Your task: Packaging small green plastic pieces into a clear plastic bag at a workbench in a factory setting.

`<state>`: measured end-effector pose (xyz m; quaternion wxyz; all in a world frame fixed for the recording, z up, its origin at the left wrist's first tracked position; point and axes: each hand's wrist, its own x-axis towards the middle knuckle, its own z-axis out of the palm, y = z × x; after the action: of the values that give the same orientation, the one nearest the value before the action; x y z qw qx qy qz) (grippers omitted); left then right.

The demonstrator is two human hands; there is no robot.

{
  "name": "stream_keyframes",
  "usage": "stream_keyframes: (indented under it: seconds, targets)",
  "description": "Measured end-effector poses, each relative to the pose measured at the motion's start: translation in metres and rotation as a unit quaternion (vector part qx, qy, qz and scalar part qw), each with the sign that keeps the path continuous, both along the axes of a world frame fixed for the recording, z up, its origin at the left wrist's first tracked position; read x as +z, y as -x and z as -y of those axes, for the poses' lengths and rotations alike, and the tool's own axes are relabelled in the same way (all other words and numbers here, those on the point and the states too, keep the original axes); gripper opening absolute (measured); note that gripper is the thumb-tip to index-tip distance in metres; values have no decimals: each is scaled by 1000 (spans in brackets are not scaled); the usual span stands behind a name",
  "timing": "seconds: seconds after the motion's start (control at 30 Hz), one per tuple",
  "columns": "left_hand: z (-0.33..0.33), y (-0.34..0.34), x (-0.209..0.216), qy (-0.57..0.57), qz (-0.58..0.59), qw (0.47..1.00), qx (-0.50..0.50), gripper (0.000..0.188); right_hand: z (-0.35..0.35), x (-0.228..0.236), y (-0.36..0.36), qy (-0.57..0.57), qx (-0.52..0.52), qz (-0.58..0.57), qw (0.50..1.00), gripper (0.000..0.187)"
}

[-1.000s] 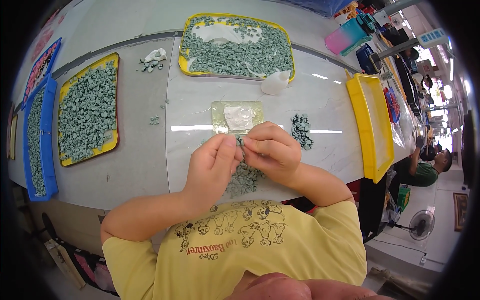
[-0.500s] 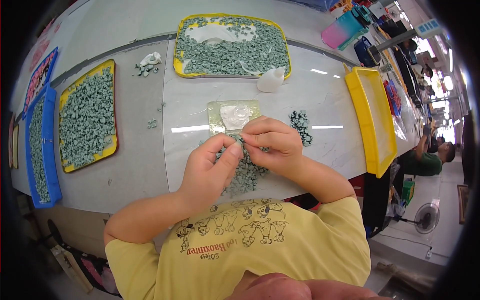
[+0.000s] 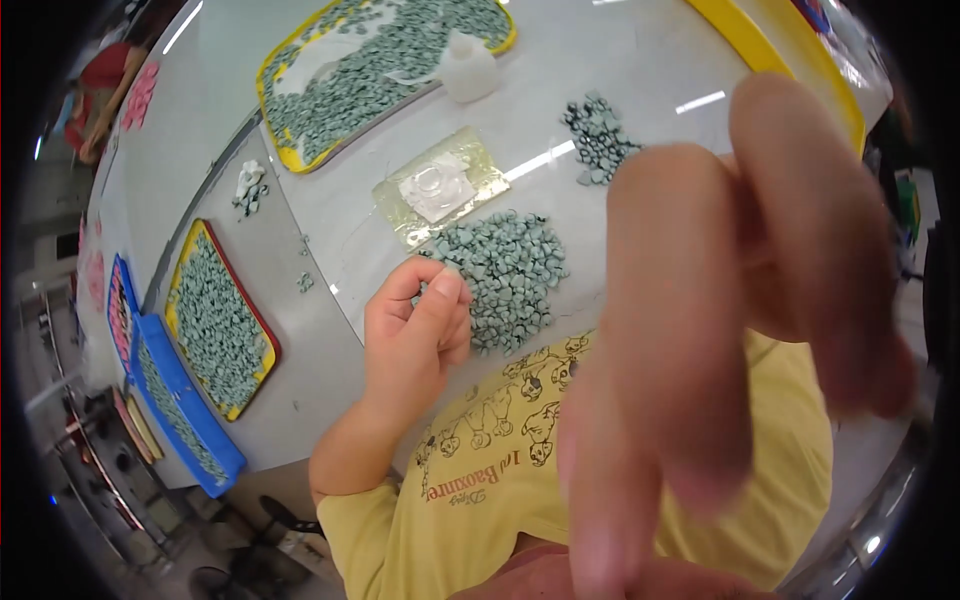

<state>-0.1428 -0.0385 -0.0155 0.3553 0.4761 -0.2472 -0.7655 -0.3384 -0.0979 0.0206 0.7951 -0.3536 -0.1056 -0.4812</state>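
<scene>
My left hand (image 3: 415,325) is closed at the near left edge of a pile of small grey-green pieces (image 3: 505,280). Its thumb presses against the curled fingers, and whatever lies inside is hidden. Large and blurred, my right hand (image 3: 700,290) is raised close to the camera, its fingers apart and nothing visible between them. Beyond the pile lies a pale yellowish translucent pad (image 3: 400,205) bearing a white crumpled sheet (image 3: 437,187). A smaller group of darker green pieces (image 3: 597,135) sits to the right of the pad.
A yellow tray (image 3: 290,157) of green pieces stands at the back, with a white squeeze bottle (image 3: 468,70) by its edge. Another yellow tray (image 3: 270,352) and a blue tray (image 3: 222,475) are at left. A yellow bin (image 3: 735,30) stands back right.
My right hand has left the left hand and risen toward the camera. The left hand stays by the pile, closed. The whole view has turned and shifted.
</scene>
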Motion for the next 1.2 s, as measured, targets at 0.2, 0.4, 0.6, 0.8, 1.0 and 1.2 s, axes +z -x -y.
stream_keyframes:
  seconds: [0.2, 0.4, 0.6, 0.8, 1.0, 1.2]
  targets:
    - [-5, 29, -31, 95, -204, 972, 68, 16, -8, -30, 43, -11, -43, 17, 999, 30]
    - [-4, 27, -34, 67, -229, 967, 90, 16, 0, -33, 44, -9, -50, 2, 999, 29]
    - [-2, 24, -27, 32, -22, 999, 31, 16, 1, -40, 41, -10, -62, -22, 998, 28]
    - [-4, 22, -40, 46, -239, 961, 131, 17, 1, -44, 39, -10, -67, -37, 997, 27]
    - [-2, 22, -29, 62, 110, 992, 3, 17, 2, -45, 36, -7, -73, -53, 996, 27]
    - [1, 24, -32, 42, -133, 986, 89, 17, 3, -48, 34, -7, -79, -72, 994, 26]
